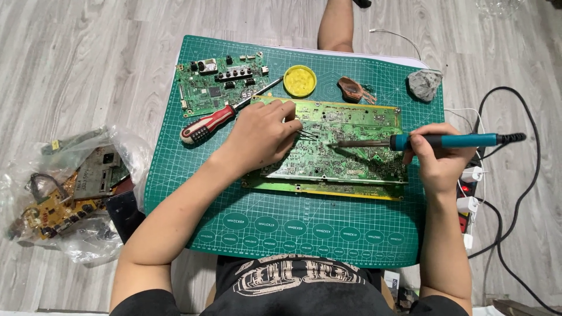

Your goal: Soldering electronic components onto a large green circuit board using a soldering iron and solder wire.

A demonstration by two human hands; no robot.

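Gripping a teal-handled soldering iron [433,141], our right hand [440,157] closes fully around it, tip touching the large green circuit board [351,153] on the green cutting mat [304,225]. Our left hand [260,136], half curled, pinches thin metal tweezers [307,134] against the same board.

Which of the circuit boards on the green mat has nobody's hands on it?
The smaller green board at the mat's far left corner, beside the red-handled screwdriver. The large board lies under the left hand and the soldering iron.
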